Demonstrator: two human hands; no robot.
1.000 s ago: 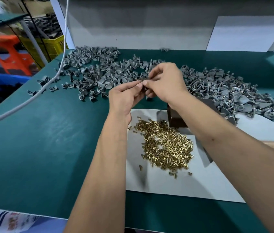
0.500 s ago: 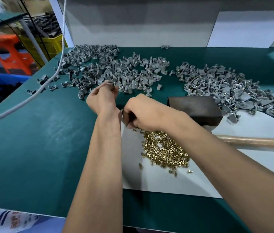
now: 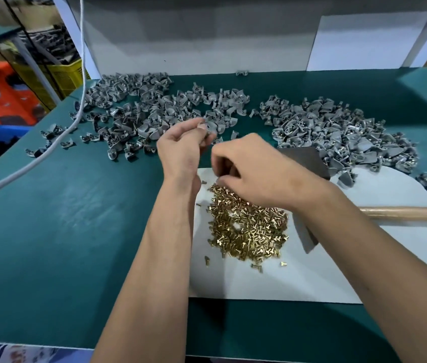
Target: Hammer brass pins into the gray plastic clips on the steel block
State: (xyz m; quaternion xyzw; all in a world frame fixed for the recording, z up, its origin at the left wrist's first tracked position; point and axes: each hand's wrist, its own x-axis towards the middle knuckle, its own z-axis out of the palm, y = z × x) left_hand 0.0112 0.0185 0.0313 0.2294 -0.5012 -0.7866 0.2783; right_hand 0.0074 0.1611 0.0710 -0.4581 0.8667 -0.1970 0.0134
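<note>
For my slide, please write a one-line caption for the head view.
Left hand pinches a gray clip while the right hand reaches over the brass pins.

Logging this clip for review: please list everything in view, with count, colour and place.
gray clips: two big heaps, gray, far side of table
brass pins: one heap, gold, on the sheet
white sheet: one, near right
steel block: one, dark, behind right hand
wooden handle: one, tan, right edge
white cable: one, left
table: green top
left hand: pinches a gray clip
right hand: fingers curled over pins, contents hidden
</note>
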